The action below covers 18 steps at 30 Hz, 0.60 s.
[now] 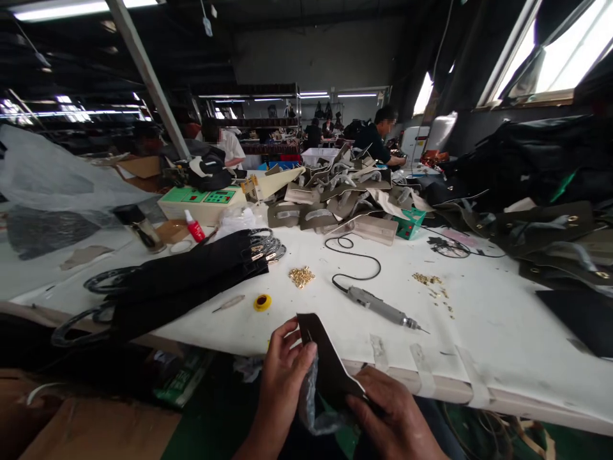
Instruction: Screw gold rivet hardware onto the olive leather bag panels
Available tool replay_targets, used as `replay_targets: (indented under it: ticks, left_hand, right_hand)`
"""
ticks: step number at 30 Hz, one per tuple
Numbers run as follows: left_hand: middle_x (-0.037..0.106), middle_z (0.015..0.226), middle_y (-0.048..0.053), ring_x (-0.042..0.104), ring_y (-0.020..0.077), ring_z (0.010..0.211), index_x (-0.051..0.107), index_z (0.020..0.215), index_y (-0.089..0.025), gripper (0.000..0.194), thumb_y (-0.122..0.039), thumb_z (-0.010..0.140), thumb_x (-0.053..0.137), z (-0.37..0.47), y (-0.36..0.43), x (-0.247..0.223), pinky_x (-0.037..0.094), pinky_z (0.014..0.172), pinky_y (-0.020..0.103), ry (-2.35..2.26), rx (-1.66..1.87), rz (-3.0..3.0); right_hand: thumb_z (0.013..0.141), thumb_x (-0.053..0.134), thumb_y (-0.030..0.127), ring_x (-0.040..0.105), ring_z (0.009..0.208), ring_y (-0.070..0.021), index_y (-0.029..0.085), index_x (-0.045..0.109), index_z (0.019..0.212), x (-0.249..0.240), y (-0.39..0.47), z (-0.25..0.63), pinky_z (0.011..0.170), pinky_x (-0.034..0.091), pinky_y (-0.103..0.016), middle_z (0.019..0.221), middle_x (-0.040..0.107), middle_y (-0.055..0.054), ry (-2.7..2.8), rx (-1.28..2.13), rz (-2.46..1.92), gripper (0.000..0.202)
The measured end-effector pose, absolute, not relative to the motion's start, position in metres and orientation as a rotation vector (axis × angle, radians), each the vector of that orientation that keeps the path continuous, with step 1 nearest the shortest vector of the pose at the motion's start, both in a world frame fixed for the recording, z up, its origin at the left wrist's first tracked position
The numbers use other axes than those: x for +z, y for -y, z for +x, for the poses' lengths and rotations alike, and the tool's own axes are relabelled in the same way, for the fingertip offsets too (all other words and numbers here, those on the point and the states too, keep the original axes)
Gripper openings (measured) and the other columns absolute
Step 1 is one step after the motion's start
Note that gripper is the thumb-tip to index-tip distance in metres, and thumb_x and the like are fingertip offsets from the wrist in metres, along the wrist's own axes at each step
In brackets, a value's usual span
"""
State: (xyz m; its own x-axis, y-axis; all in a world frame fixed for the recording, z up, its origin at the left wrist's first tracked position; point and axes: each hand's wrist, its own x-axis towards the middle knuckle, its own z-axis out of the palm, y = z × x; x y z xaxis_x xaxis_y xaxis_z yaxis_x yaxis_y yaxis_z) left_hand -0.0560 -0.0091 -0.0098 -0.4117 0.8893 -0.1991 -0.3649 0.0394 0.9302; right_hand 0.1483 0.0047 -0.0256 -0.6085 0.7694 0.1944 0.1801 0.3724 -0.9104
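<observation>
A dark brown panel (pixel 328 361) with a plastic-wrapped handle (pixel 310 399) is held at the table's front edge. My left hand (pixel 285 370) pinches its upper left part, thumb on the face near a small slit. Gripping the lower right end is my right hand (pixel 387 409), thumb in front. Beyond the panel, a grey electric screwdriver (pixel 380 308) lies on the white table (pixel 297 326), its tip pointing right. A pile of small gold pieces (pixel 301 276), a yellow ring-shaped item (pixel 262 302) and a thin pointed tool (pixel 228 303) lie to the left.
Black pieces with wrapped handles (pixel 191 275) cover the table's left. Behind are a red-labelled bottle (pixel 194 227), a green-and-cream machine (pixel 204 203) and a heap of brown panels (pixel 345 191). More gold pieces (pixel 428 279) lie right. A person (pixel 373 144) sits further back.
</observation>
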Motion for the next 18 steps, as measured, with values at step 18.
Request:
replay_targets:
  ticks: [18]
  left_hand:
    - [0.081, 0.085, 0.01, 0.075, 0.0247, 0.077, 0.08, 0.096, -0.014, 0.034, -0.034, 0.07, 0.09, -0.107, 0.024, -0.048, 0.058, 0.078, 0.036, -0.971, 1.372, 0.208]
  right_hand:
    - [0.094, 0.065, 0.047, 0.069, 0.078, -0.0208, 0.019, 0.075, 0.116, -0.035, -0.169, 0.06, 0.074, 0.052, -0.033, 0.092, 0.076, -0.006, 1.978, 1.18, -1.359, 0.037]
